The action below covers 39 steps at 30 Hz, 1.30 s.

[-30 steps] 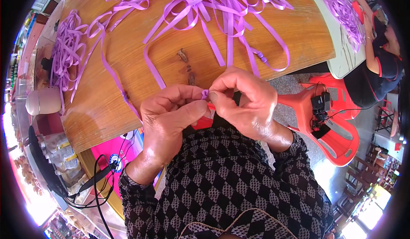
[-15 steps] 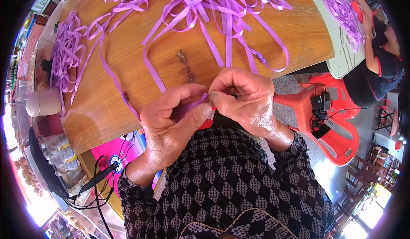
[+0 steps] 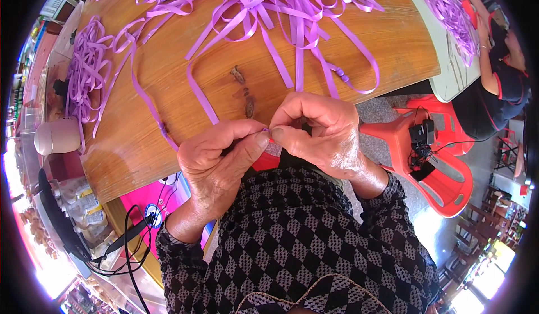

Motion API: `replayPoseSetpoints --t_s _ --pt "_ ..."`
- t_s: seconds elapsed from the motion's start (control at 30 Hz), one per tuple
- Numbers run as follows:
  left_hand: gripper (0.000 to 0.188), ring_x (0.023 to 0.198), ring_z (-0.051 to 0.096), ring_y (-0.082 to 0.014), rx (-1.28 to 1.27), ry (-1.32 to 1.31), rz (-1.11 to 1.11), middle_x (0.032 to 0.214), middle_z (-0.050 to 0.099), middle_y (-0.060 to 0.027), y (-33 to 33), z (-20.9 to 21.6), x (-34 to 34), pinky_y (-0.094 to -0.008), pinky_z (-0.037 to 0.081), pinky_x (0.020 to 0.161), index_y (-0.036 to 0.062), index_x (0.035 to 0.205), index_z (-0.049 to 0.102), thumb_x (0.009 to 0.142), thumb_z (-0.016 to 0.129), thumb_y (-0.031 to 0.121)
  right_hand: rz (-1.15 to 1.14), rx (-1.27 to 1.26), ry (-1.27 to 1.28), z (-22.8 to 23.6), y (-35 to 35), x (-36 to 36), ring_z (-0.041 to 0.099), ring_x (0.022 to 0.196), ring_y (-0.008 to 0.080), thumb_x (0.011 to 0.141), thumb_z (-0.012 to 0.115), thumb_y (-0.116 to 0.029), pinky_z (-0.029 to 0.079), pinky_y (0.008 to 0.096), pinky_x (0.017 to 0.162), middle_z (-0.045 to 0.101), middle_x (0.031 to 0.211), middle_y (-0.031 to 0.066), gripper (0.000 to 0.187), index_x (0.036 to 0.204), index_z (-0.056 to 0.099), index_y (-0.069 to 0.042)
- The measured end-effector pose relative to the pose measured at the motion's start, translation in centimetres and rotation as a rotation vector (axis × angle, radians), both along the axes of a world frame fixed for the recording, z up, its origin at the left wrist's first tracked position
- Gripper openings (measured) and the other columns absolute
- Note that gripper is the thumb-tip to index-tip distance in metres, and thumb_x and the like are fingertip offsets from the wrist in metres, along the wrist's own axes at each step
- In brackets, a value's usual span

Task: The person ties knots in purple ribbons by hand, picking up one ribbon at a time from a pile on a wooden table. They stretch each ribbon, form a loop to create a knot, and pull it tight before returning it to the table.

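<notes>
My left hand (image 3: 219, 157) and my right hand (image 3: 321, 134) meet just off the table's near edge, thumbs and forefingers pinched together at the tips. Between the left fingertips a tiny bit of purple ribbon (image 3: 265, 129) shows; the fingers cover the rest of it. My right fingertips press close against the same spot. Two strands from the table, a knotted ribbon (image 3: 147, 101) and a plain one (image 3: 201, 96), run in under my left hand. Beyond my hands lies a large loose heap of purple ribbons (image 3: 297, 10), some with small knots.
The wooden table (image 3: 168, 72) carries another ribbon bunch (image 3: 90, 67) at left, beside a pinkish rounded object (image 3: 58, 135). To the right, red plastic stools (image 3: 393, 140) hold black cables. A person (image 3: 494, 89) sits by a pale table with more ribbons (image 3: 449, 16). Black cords (image 3: 132, 241) hang lower left.
My left hand has shifted slightly left and its fingers have straightened and closed together. The purple ribbon seen inside its grasp is now mostly hidden. The right hand has dropped slightly.
</notes>
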<state>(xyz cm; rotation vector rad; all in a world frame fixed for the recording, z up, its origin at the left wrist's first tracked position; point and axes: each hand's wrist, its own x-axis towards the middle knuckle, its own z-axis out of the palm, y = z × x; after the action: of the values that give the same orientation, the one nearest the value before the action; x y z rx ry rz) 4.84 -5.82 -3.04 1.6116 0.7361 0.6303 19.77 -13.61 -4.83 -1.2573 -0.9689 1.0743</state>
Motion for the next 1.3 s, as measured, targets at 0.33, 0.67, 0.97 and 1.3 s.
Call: replayPoseSetpoints --t_s 0.33,0.67,0.97,1.3 --pt "0.01 0.064 0.054 -0.0057 -0.455 0.01 0.053 0.073 0.063 -0.0022 0.5 -0.3 0.0 -0.0171 0.042 0.059 -0.0021 0.082 0.065 0.076 0.067 0.005 0.008 0.248 -0.328 -0.8 0.0 0.9 0.056 0.068 0.0137 0.076 0.065 0.002 0.043 0.0258 0.059 0.059 0.08 0.0084 0.014 0.088 0.058 0.004" --pt "0.01 0.058 0.05 -0.0038 -0.463 0.148 -0.016 0.068 0.06 -0.0012 0.8 0.4 0.2 -0.0175 0.037 0.051 -0.0013 0.082 0.064 0.079 0.064 0.009 -0.073 0.561 -0.588 -1.4 1.0 0.5 0.056 0.064 0.0223 0.064 0.072 0.002 0.043 0.0313 0.055 0.059 0.077 0.009 0.025 0.086 0.059 0.0" --pt "0.014 0.051 0.048 -0.0078 -0.518 0.063 0.018 0.063 0.057 -0.0032 0.4 0.8 0.1 -0.018 0.035 0.047 -0.0038 0.077 0.061 0.073 0.067 0.009 -0.032 0.557 -0.542 -1.3 0.8 0.8 0.052 0.058 0.0195 0.062 0.072 0.004 0.039 0.0291 0.049 0.056 0.072 0.0066 0.024 0.08 0.059 -0.002" --pt "0.009 0.056 0.048 -0.0036 -0.465 0.077 -0.034 0.067 0.059 -0.0005 0.8 0.7 -0.8 -0.0165 0.036 0.051 -0.0027 0.081 0.063 0.078 0.064 0.005 0.035 0.428 -0.449 -0.5 0.3 1.1 0.054 0.064 0.018 0.065 0.074 -0.002 0.041 0.0276 0.051 0.057 0.077 0.0065 0.025 0.083 0.056 -0.002"
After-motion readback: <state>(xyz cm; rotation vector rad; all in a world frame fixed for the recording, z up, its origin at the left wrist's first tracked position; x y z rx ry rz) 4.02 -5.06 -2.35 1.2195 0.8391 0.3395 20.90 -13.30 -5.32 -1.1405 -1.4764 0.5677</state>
